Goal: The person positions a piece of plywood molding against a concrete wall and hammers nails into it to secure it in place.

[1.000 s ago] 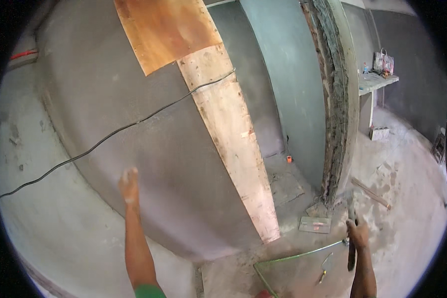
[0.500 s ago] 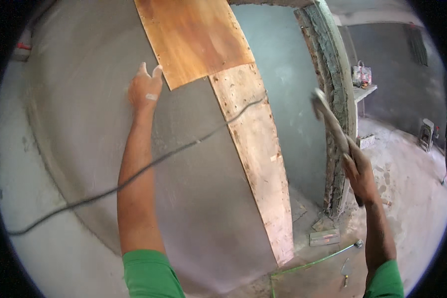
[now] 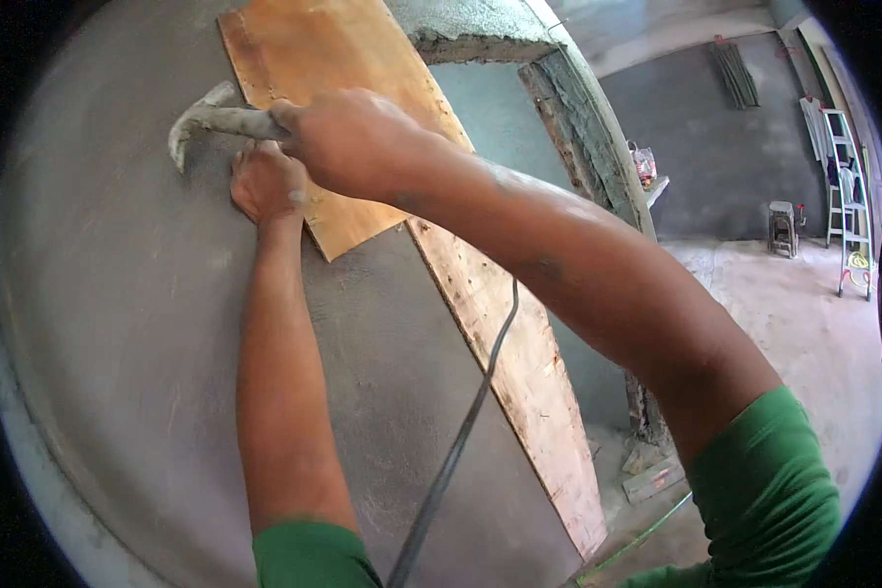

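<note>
My right hand (image 3: pixel 358 142) grips a claw hammer (image 3: pixel 230 120) by its handle, and its pale, plaster-smeared head sits close to the grey wall. Just beneath the hammer, my left hand (image 3: pixel 268 183) is closed at the left edge of a wide orange-brown wooden board (image 3: pixel 333 49). Whatever its fingers pinch is hidden. The board lies against the wall, and a narrower, nail-dotted plank (image 3: pixel 534 382) runs down from its lower end. My right forearm crosses in front of both pieces of wood.
A dark cable (image 3: pixel 451 451) hangs in front of the wall. On the right is an opening with a rough masonry edge (image 3: pixel 583 147). A flat rectangular piece (image 3: pixel 654 480) lies on the floor. Farther off stand a stool (image 3: pixel 782 230) and a stepladder (image 3: pixel 846 186).
My right hand has swung the hammer from the far right across to the board's left edge. The left hand's spread fingers have closed there. The view has shifted, and the cable hangs more steeply.
</note>
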`<state>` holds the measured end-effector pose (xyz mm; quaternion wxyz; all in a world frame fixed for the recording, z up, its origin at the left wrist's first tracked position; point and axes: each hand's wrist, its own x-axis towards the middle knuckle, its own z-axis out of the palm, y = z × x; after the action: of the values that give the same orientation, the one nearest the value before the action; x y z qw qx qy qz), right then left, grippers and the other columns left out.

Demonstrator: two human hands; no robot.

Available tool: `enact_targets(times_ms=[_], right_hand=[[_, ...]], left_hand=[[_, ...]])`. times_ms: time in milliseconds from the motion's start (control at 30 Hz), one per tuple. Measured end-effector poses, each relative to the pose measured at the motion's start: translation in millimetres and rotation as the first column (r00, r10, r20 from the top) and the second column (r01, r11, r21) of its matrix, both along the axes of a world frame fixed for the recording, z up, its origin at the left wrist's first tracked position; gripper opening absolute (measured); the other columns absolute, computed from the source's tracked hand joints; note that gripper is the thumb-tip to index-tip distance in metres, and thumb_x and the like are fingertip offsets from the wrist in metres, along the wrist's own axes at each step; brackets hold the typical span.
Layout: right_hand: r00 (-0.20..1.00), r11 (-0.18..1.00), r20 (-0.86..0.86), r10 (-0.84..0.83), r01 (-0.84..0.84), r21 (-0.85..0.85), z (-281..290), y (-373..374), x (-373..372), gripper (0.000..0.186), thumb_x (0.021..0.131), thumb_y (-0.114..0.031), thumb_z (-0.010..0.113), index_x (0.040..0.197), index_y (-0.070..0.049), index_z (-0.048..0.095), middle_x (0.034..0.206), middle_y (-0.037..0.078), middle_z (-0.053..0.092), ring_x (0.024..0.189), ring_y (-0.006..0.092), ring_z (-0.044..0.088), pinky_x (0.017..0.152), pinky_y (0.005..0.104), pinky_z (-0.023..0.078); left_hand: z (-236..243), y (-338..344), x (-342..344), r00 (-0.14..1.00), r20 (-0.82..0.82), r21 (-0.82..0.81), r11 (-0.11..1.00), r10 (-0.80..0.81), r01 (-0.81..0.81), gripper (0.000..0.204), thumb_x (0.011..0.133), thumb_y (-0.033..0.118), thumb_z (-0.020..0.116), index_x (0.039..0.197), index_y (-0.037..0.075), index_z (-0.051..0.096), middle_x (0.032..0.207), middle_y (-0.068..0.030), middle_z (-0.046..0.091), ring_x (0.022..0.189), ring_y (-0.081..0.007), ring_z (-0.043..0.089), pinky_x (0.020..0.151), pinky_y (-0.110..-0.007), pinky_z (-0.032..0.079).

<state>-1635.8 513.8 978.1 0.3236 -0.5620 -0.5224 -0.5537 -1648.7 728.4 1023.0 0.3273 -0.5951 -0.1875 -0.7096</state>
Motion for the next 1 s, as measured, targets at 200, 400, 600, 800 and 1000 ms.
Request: enact_targets(times_ms=[200,400,600,800,1000], right_hand=[[0.995,0.989,0.098,-0.005,-0.009,0.148,45.4,41.4,-15.3,0.024,0.091,-0.018,0.056,0.104,-0.002,0.067,0.092,0.017,0.073,0.091,0.0346,0.073,0.076,0.0465,0.058],[0.985,0.977,0.055,-0.161,0.151,0.148,91.0,42.5,8.1,0.024,0.087,-0.016,0.06,0.103,-0.002,0.07,0.098,0.018,0.073,0.092,0.0343,0.073,0.078,0.046,0.058],[0.998,0.976,0.044,-0.054,0.043,0.215,74.2,37.6,54.8,0.022,0.086,-0.014,0.057,0.099,-0.002,0.071,0.097,0.02,0.073,0.091,0.0363,0.072,0.078,0.0472,0.058],[0.984,0.991,0.133,-0.116,0.105,0.088,68.6,35.1,26.6,0.026,0.093,-0.022,0.056,0.115,-0.01,0.064,0.092,0.021,0.071,0.088,0.0398,0.069,0.077,0.0517,0.053],[0.985,0.985,0.073,-0.153,0.147,0.088,87.8,44.6,9.2,0.026,0.09,-0.019,0.056,0.11,-0.007,0.068,0.096,0.02,0.072,0.093,0.0375,0.072,0.08,0.0487,0.057]], left_hand=[[-1.8,-1.0,-2.3,0.988,-0.035,0.178,0.971,-0.153,0.157,0.019,0.084,0.028,0.066,0.089,0.01,0.069,0.093,-0.0111,0.071,0.09,-0.0317,0.067,0.085,-0.041,0.052],[6.0,-13.1,0.8,0.999,-0.008,0.111,0.993,-0.032,0.033,0.028,0.095,0.029,0.058,0.108,0.005,0.064,0.097,-0.0116,0.071,0.09,-0.0308,0.067,0.083,-0.042,0.053],[-0.3,-15.7,9.5,0.999,-0.033,0.067,0.998,-0.001,0.003,0.039,0.099,0.03,0.053,0.122,0.0,0.06,0.103,-0.0131,0.07,0.097,-0.0309,0.066,0.083,-0.043,0.054],[3.7,-11.8,6.1,0.996,-0.039,0.068,0.994,-0.083,0.085,0.029,0.099,0.029,0.052,0.111,0.003,0.061,0.101,-0.0164,0.069,0.095,-0.0367,0.066,0.082,-0.048,0.053],[6.2,-8.4,10.7,0.999,-0.012,0.171,0.985,-0.031,0.032,0.022,0.092,0.022,0.055,0.09,0.004,0.069,0.095,-0.0147,0.071,0.092,-0.0337,0.067,0.083,-0.045,0.053]])
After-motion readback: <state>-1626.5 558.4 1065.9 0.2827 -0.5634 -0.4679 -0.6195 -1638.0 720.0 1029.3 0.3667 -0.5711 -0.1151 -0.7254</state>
